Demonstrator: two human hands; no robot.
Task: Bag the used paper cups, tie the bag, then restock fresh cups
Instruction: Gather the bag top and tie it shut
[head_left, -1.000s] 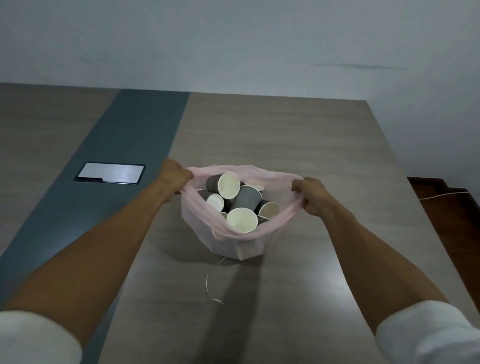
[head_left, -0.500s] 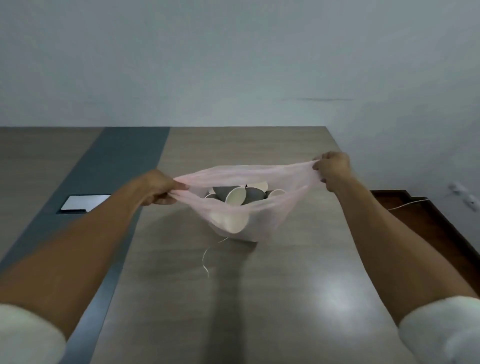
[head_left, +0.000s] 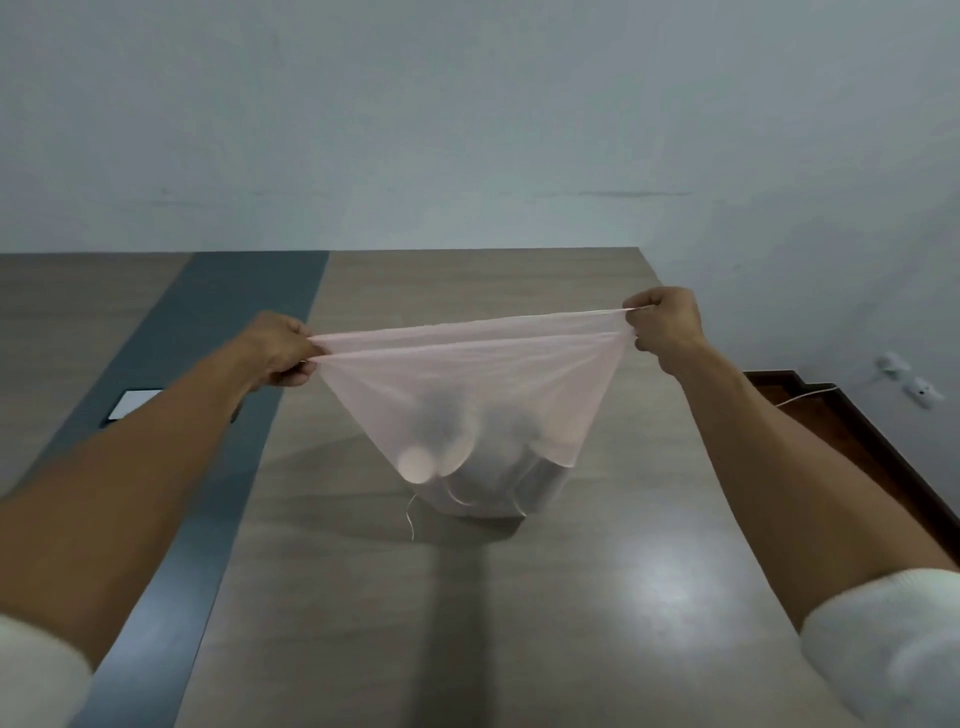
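Your left hand (head_left: 283, 349) is closed in a pinch on the left corner of the thin pink plastic bag (head_left: 467, 384), and from that grip the rim runs taut and almost closed across to the opposite corner. Below the line between your two grips the bag sags into a pouch, where the used paper cups (head_left: 457, 457) show through the film as dim grey and pale shapes; the pouch bottom seems to rest on or hang just above the wooden table (head_left: 519, 623), though you cannot tell which. A loose thread (head_left: 410, 517) trails from the bottom of the pouch. Your right hand (head_left: 662, 327) is fisted tight on the right corner, held a little higher than the left. To tie well, keep both corners firmly pinched, level them, then bring them toward each other above the cups so the slack gathers evenly. Cross one corner over the other close to the load and pull gently, since film this thin likely tears or slips under a sharp tug.
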